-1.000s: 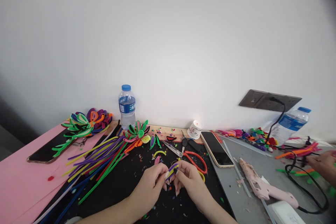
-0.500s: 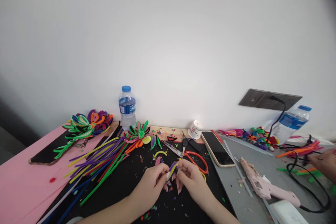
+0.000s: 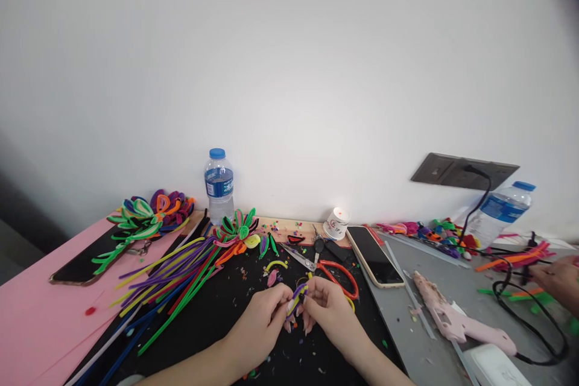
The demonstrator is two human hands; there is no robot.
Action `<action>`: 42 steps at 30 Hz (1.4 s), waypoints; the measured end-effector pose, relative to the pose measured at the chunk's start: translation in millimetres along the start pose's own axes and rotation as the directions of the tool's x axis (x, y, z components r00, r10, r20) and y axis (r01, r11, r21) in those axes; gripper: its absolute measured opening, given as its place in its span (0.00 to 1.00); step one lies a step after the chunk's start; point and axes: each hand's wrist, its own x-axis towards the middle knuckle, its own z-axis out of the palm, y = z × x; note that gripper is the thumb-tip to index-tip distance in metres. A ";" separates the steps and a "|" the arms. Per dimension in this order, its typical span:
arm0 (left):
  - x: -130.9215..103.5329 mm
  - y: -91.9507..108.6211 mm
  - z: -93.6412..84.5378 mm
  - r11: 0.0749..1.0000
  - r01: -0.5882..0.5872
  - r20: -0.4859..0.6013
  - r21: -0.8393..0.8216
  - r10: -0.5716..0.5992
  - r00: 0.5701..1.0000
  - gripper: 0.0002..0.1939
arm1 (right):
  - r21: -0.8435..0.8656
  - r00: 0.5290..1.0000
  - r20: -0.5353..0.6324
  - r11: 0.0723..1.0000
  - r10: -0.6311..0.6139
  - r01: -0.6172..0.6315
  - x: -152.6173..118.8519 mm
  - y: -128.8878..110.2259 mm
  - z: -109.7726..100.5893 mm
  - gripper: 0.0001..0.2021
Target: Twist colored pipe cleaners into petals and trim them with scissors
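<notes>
Between my two hands, over the black mat, is a small looped piece of purple and yellow pipe cleaner (image 3: 297,301). My left hand (image 3: 261,321) pinches its left side, and my right hand (image 3: 331,312) pinches its right side. Just beyond my fingers lie a small pink piece (image 3: 272,278) and a curved yellow piece (image 3: 276,265). Red-handled scissors (image 3: 337,274) rest open past my right hand. Left of my hands spreads a bundle of long coloured pipe cleaners (image 3: 181,277), with a green and pink pipe-cleaner flower (image 3: 243,231) at its far end.
At the back stand a water bottle (image 3: 219,187) and a paper cup (image 3: 336,223). A phone (image 3: 376,257) and a pink glue gun (image 3: 456,316) with a black cord lie to the right. Another person's hand (image 3: 558,282) is at the far right edge. Pipe-cleaner flowers (image 3: 140,217) lie back left.
My hands and the purple and yellow piece have shifted very slightly, and the small pink piece beyond them shows more fully. The other person's hand at the right has moved a little.
</notes>
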 end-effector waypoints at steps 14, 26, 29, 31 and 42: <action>-1.9 -2.4 -0.8 0.977 -0.071 -0.029 0.202 0.078 0.997 0.09 | 0.044 0.997 -0.039 0.997 0.061 -0.060 0.0 7.2 1.6 0.08; 1.0 -1.4 -1.0 0.994 0.038 0.030 -0.104 -0.036 0.999 0.11 | -0.030 0.995 0.100 0.999 -0.019 0.023 -0.7 -3.2 -7.4 0.09; 0.4 -2.7 -0.8 0.989 0.056 0.062 -0.137 -0.048 0.997 0.11 | -0.223 0.994 0.085 0.971 -0.070 0.088 -4.0 -2.7 -10.7 0.13; 0.2 -3.8 -0.3 0.985 0.064 0.071 -0.160 -0.054 0.996 0.10 | -0.348 0.990 0.067 0.927 -0.121 0.137 -5.9 -2.1 -11.6 0.15; -0.4 -2.4 0.6 0.964 0.123 0.121 -0.234 -0.096 0.988 0.08 | -0.596 0.941 0.050 0.746 -0.335 0.297 -8.3 -6.0 -12.5 0.14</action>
